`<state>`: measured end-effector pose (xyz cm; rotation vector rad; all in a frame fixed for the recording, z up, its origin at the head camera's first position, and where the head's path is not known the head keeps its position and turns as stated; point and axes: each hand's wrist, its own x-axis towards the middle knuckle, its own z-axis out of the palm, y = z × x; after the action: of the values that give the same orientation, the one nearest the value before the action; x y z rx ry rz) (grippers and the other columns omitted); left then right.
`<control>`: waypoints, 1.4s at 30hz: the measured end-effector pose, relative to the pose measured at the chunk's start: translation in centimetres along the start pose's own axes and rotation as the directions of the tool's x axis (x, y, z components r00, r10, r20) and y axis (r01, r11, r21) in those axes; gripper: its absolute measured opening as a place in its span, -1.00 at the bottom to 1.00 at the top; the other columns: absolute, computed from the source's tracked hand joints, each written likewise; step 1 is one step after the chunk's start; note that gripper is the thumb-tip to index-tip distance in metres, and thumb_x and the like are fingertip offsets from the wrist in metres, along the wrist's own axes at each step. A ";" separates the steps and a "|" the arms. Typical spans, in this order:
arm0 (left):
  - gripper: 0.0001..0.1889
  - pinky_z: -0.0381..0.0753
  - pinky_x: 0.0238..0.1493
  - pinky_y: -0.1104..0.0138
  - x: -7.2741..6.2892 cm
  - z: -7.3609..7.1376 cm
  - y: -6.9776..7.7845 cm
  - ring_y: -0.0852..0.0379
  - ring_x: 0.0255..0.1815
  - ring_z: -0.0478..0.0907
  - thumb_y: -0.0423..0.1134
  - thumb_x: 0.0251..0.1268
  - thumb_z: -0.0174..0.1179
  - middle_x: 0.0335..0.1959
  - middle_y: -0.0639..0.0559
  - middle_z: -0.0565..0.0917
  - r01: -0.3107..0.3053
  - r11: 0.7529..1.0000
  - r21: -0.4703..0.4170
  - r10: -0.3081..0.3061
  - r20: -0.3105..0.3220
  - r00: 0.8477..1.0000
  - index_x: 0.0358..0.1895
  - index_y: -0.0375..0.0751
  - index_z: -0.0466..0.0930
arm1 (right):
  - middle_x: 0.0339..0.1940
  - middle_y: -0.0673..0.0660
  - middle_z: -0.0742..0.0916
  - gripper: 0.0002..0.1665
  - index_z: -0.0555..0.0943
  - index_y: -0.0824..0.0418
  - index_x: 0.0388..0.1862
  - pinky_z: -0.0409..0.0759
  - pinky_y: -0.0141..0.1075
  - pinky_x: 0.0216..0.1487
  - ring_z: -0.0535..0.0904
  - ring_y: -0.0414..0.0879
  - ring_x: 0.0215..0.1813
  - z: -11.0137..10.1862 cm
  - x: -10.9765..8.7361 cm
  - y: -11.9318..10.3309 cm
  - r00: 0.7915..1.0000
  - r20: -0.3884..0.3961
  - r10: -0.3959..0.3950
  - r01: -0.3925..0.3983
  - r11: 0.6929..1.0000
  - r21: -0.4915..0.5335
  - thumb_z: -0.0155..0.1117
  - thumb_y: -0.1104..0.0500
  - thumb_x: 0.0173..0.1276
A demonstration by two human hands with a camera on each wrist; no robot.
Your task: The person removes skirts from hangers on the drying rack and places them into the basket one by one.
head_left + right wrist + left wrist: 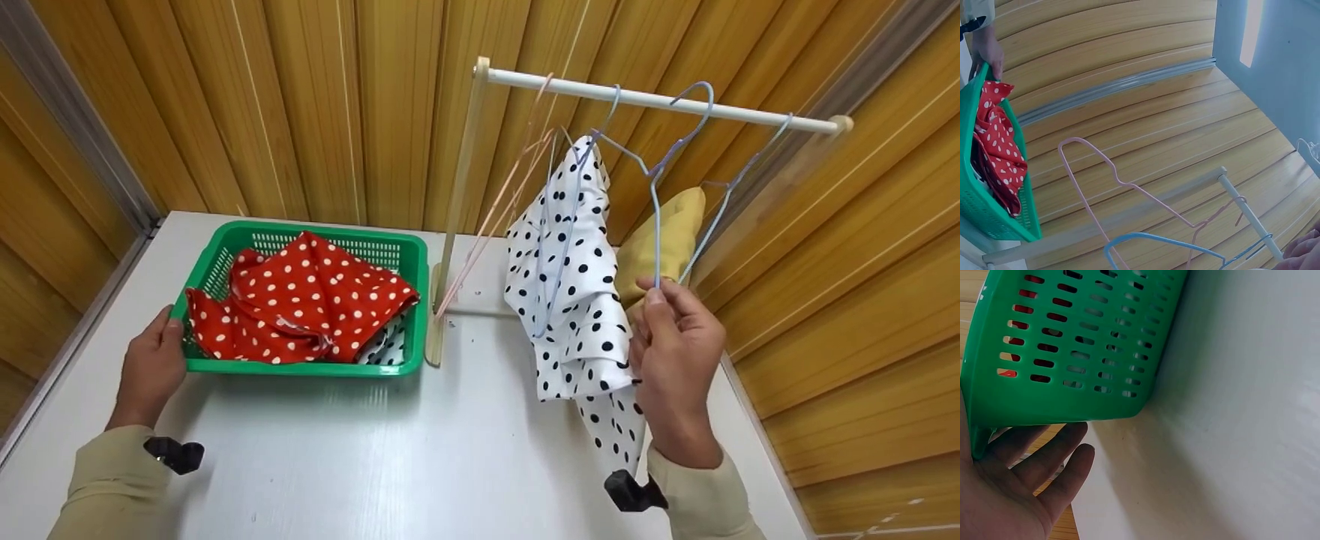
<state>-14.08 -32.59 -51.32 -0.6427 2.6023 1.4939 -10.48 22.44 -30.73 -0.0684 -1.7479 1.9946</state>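
My left hand (154, 367) grips the left rim of a green plastic basket (300, 369); the left wrist view has its fingers under the lip. A red cloth with white dots (322, 292) lies heaped in that basket, over a white dotted cloth (388, 341). On the other side my right hand (679, 360) pinches the lower end of a blue-purple wire hanger (657, 225), whose hook hangs on the white rail (637, 97). A white cloth with black dots (577, 300) drapes among the hangers, its lower folds beside my right hand. Behind the hand hangs a yellow cloth (656, 232).
A pink hanger (499, 202) hangs at the rail's left end, followed by a blue hanger (566, 255). The rack's left post (459, 165) stands close to the basket. Wood-panelled walls (390, 112) enclose the white table (337, 465) behind and at the sides.
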 end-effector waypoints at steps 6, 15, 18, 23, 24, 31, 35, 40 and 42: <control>-0.26 0.50 0.18 0.00 0.1 0.1 0.0 -0.30 0.40 0.28 0.25 0.68 -0.51 0.70 -0.36 0.02 -0.005 1.000 0.007 0.005 -0.011 1.000 0.70 -0.04 -0.34 | -0.72 0.02 0.39 -0.73 0.69 0.38 -0.14 -0.03 -0.38 -0.79 0.14 -0.26 -0.78 -0.3 -0.3 -0.1 1.000 0.020 0.015 -0.015 1.000 0.025 0.02 0.40 0.58; -0.26 0.48 0.40 -0.20 0.2 0.2 0.0 -0.34 0.50 0.22 0.26 0.68 -0.52 0.72 -0.32 -0.05 0.008 1.000 -0.011 -0.008 -0.004 1.000 0.70 -0.01 -0.37 | -0.70 0.01 0.40 -0.75 0.68 0.39 -0.13 -0.09 -0.33 -0.77 0.11 -0.24 -0.77 -0.6 -0.9 0.0 0.998 0.055 0.016 -0.018 0.999 0.041 0.03 0.36 0.60; -0.25 0.55 0.11 0.12 0.2 0.1 -0.1 -0.24 0.35 0.30 0.27 0.67 -0.51 0.71 -0.35 0.02 0.002 1.000 0.008 -0.002 -0.003 1.000 0.70 -0.02 -0.36 | -0.70 -0.01 0.39 -0.75 0.69 0.38 -0.12 -0.08 -0.34 -0.76 0.12 -0.24 -0.76 -0.6 -1.0 0.1 0.998 0.068 0.009 -0.011 0.999 0.036 0.04 0.36 0.60; -0.25 0.40 -0.05 0.34 0.0 0.0 0.0 -0.18 0.24 0.32 0.27 0.67 -0.51 0.68 -0.40 0.07 -0.006 0.999 0.033 0.006 -0.001 1.000 0.70 -0.03 -0.34 | -0.72 -0.03 0.36 -0.75 0.68 0.38 -0.11 -0.06 -0.35 -0.76 0.12 -0.24 -0.75 -0.4 -1.1 0.1 0.996 0.085 0.007 -0.009 1.000 0.029 0.03 0.35 0.60; -0.25 0.42 -0.03 0.32 0.0 -0.1 0.0 -0.20 0.25 0.31 0.27 0.67 -0.51 0.68 -0.40 0.06 -0.007 0.999 0.034 0.007 0.001 1.000 0.70 -0.03 -0.35 | -0.72 -0.02 0.36 -0.76 0.67 0.38 -0.11 -0.05 -0.35 -0.76 0.12 -0.24 -0.75 -0.4 -1.1 0.1 0.996 0.088 0.008 -0.010 1.000 0.027 0.03 0.35 0.60; -0.26 0.54 0.06 0.11 -0.2 -0.2 0.1 -0.26 0.29 0.31 0.26 0.68 -0.53 0.67 -0.42 0.09 0.000 0.999 0.037 0.000 -0.001 1.000 0.70 -0.01 -0.35 | -0.71 -0.03 0.38 -0.74 0.67 0.36 -0.11 0.00 -0.39 -0.75 0.15 -0.27 -0.75 0.1 -1.2 0.0 0.996 0.086 0.033 -0.034 0.999 0.005 0.00 0.35 0.61; -0.27 0.53 0.00 0.21 -0.2 -0.1 0.1 -0.26 0.30 0.33 0.24 0.69 -0.51 0.67 -0.41 0.10 -0.005 0.999 0.047 0.006 -0.013 1.000 0.71 -0.04 -0.33 | -0.71 -0.02 0.39 -0.75 0.67 0.36 -0.11 -0.02 -0.38 -0.76 0.14 -0.26 -0.77 0.3 -1.3 0.0 0.996 0.091 0.019 -0.021 1.000 0.017 0.01 0.36 0.60; -0.25 0.57 0.28 -0.11 -0.2 0.0 0.2 -0.39 0.50 0.23 0.24 0.68 -0.51 0.71 -0.36 -0.04 0.000 1.000 0.031 0.000 -0.008 1.000 0.70 -0.06 -0.36 | -0.71 -0.03 0.40 -0.75 0.67 0.35 -0.10 -0.01 -0.38 -0.78 0.15 -0.26 -0.78 0.6 -1.4 0.1 0.995 0.102 0.013 -0.014 1.000 0.011 0.01 0.35 0.60; -0.25 0.46 0.41 -0.27 -0.2 0.0 0.2 -0.43 0.56 0.17 0.24 0.69 -0.51 0.72 -0.35 -0.08 0.003 1.000 0.020 -0.002 -0.004 1.000 0.70 -0.06 -0.37 | -0.72 -0.03 0.39 -0.75 0.67 0.34 -0.10 0.00 -0.38 -0.78 0.16 -0.26 -0.78 0.7 -1.5 0.1 0.994 0.104 0.017 -0.018 1.000 0.011 0.01 0.35 0.60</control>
<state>-14.00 -32.46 -51.06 -0.6473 2.6150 1.4652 -9.47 21.25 -31.10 0.0249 -1.8051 2.0543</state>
